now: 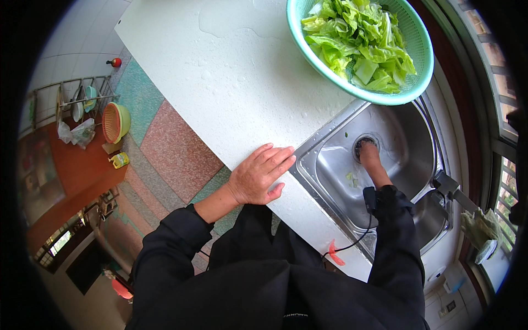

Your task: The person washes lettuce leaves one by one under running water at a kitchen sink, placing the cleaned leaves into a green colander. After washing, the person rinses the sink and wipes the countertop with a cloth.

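My left hand point(260, 174) rests on the front edge of the white countertop point(231, 95), palm down, fingers slightly spread, holding nothing. Down in the stainless steel sink point(336, 165), my right hand point(370, 154) reaches to the drain point(358, 149); its fingertips are hidden there, so whether they grip anything does not show. Small bits of green leaf point(352, 180) lie on the wet sink floor. A mint-green plastic colander point(303, 51) full of torn lettuce leaves point(363, 45) stands on the counter, its rim over the sink's far corner.
A faucet point(447, 185) rises at the sink's right side, beside a second basin point(429, 225). Cloths point(480, 231) hang near the window. Water drops cover the counter. A black cable runs from my right cuff past a red ribbon-like piece point(336, 253) at the counter's edge.
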### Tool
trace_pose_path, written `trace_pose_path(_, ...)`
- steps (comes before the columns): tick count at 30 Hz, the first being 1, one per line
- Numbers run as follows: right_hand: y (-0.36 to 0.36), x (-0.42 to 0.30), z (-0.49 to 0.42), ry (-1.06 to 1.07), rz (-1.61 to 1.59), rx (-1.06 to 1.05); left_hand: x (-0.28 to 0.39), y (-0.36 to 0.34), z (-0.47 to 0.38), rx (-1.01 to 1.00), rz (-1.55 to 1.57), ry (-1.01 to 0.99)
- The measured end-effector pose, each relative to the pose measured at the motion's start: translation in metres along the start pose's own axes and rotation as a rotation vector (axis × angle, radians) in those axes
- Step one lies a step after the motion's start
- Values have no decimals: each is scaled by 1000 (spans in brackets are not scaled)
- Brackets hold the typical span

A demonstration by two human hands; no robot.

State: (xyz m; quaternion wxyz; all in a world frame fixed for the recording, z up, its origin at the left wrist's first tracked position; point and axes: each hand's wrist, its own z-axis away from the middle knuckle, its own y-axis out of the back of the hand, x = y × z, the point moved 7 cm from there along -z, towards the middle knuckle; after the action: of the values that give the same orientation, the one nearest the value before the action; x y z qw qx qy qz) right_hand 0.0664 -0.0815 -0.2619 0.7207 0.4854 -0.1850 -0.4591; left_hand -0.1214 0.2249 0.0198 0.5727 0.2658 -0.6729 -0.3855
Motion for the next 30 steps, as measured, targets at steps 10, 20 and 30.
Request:
trace_pose_path(10, -14, 21, -18, -332, -456, 23, 1, 0, -1, 0, 17, 3)
trace_pose_path(20, 25, -6, 0, 80, -200, 77, 1, 0, -1, -4, 7, 8)
trace_pose_path(30, -5, -18, -9, -60, 103, -62, 1, 1, -1, 1, -3, -8)
